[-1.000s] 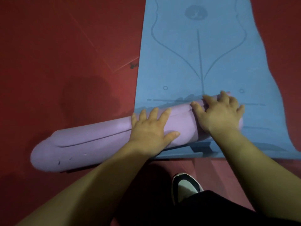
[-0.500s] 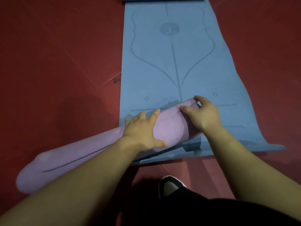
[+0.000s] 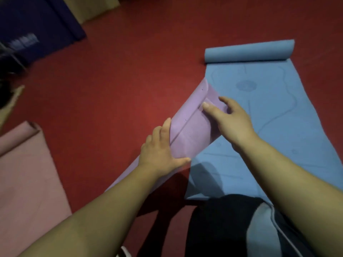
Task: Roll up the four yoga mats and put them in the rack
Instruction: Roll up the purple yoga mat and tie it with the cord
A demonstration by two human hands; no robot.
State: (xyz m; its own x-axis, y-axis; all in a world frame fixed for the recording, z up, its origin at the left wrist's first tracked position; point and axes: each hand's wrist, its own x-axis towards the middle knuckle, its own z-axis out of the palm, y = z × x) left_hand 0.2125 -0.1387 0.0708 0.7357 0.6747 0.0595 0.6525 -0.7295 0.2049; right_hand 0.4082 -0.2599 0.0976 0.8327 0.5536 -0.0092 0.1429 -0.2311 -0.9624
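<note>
- Purple mat (image 3: 191, 127): fully rolled. A second ago it lay crosswise over the near end of the blue mat; it now points diagonally away, far end raised over the blue mat's left edge, near end hidden behind the left forearm.
- Left hand (image 3: 159, 154): grips the roll near its middle, fingers curled over the left side, thumb across the near face.
- Right hand (image 3: 233, 123): grips further up the roll, thumb laid over the top, fingers curved round the far side.
- Judgement: rolling of this mat looks finished and the carry to the rack has begun. No rack can be made out.
- Blue mat (image 3: 278, 127): mostly flat on the floor, not yet rolled; only its far end (image 3: 248, 52) is curled into a short roll.
- Pink mat (image 3: 24, 173): flat at the left edge, far corner turned up, well apart from the purple roll.
- Dark blue shape (image 3: 40, 21): top left, blurred; cannot tell what it is.
- Floor (image 3: 120, 80): red, a broad open stretch between the pink and blue mats, the likeliest way out. The roll's loose outer edge may spring open if the grip slackens.
</note>
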